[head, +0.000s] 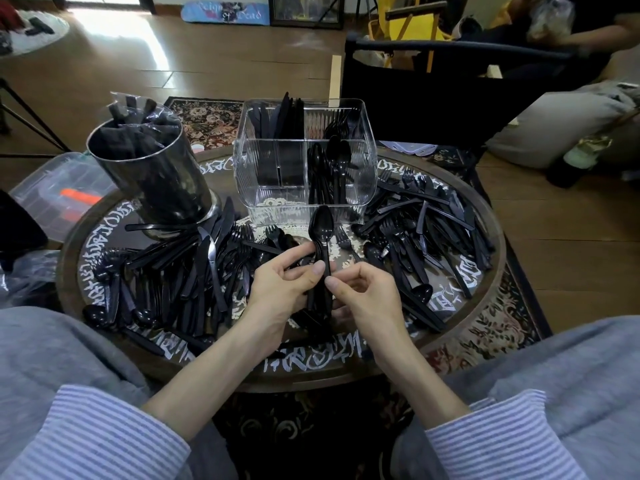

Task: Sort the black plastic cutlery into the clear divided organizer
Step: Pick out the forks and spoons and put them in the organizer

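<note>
Left hand: fingers grasping a bunch of black spoons, bowls up.
Right hand: thumb and forefinger pinching the spoon handles.
Organizer: behind the hands on the table, holding knives, forks, spoons.
Loose cutlery: scattered around.

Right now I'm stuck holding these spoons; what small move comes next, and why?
Probably lift the spoons forward into the organizer front right section: both hands hold the bunch, and spoons already stand there.
</note>
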